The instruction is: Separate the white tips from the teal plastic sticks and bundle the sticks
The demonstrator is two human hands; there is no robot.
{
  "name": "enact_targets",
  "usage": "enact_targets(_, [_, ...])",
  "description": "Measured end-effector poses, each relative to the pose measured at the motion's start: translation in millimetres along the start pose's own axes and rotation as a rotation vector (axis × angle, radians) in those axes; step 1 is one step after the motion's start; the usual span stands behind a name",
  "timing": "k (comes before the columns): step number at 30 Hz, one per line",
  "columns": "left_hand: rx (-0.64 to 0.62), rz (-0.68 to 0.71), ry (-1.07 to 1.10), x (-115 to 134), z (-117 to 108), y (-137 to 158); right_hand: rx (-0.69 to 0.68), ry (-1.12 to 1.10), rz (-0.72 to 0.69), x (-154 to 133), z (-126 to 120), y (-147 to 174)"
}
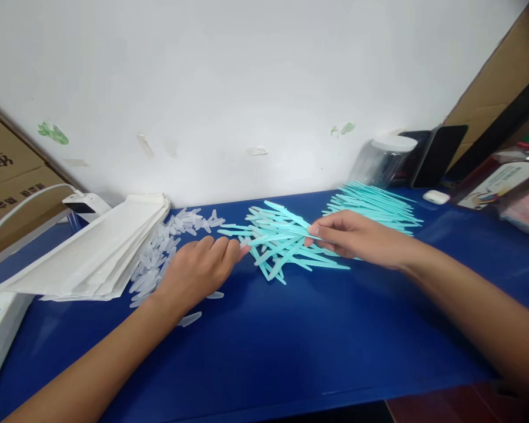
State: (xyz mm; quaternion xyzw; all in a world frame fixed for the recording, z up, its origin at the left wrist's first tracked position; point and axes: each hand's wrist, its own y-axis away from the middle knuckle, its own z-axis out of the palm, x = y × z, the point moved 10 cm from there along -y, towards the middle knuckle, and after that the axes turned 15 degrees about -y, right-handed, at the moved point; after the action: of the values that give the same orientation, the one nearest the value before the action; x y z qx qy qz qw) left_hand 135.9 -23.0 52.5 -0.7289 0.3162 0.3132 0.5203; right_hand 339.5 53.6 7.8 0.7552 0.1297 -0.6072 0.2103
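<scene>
My right hand pinches the end of a turquoise eyebrow razor between thumb and fingers, over a loose pile of similar razors at the middle of the table. Left of that pile, my left hand is closed with its back toward me; its thumb points at the pile. Whatever its fingers hold is hidden. Translucent plastic caps lie heaped behind and left of this hand, with a loose cap nearer to me. Behind my right hand is a second, more aligned bunch of turquoise razors.
White paper bags or envelopes are stacked at the left on the blue table, beside a white device with a cable. At the back right stand a clear jar, a dark phone, a white case and a bottle.
</scene>
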Motion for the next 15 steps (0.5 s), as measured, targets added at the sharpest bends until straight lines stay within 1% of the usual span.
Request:
enact_targets(6, [-0.005,0.057,0.014,11,-6,-4,-0.008,-0.068,0.119,10,1,2])
enact_targets(9, [0.005,0.065,0.034,13,-7,-5,0.003,-0.07,0.166,12,-3,4])
enact_targets(12, [0.017,0.052,0.031,12,-7,-6,0.027,-0.077,0.184,12,-11,5])
enact_targets(15, [0.018,0.047,0.033,11,-8,-6,0.023,-0.072,0.192,10,-15,5])
